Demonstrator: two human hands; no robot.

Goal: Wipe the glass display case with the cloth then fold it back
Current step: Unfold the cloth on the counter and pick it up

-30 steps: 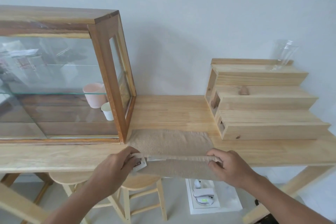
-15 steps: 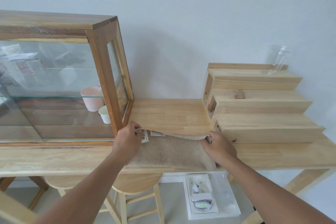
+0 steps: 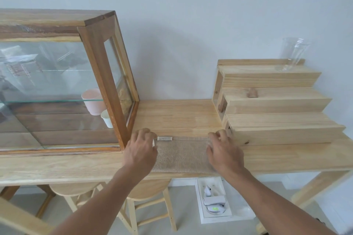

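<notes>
A beige cloth [image 3: 181, 156] lies folded in half on the wooden table [image 3: 177, 116], just right of the glass display case [image 3: 101, 59]. Its doubled far edge, with a white label, runs between my two hands. My left hand [image 3: 141, 150] holds the cloth's far left corner beside the case's front post, fingers curled down on it. My right hand [image 3: 223, 150] holds the far right corner, close to the lowest step of the wooden stand. The near fold sits at the table's front edge.
A stepped wooden stand [image 3: 277, 101] fills the right of the table, with a clear glass vase [image 3: 292, 53] on top. Inside the case are a pink cup [image 3: 91, 101] and a small white cup [image 3: 107, 120]. Stools [image 3: 149, 191] and a white box [image 3: 219, 202] are below.
Both hands carried the cloth's near edge away from me and laid it over the far edge, folding the cloth in half.
</notes>
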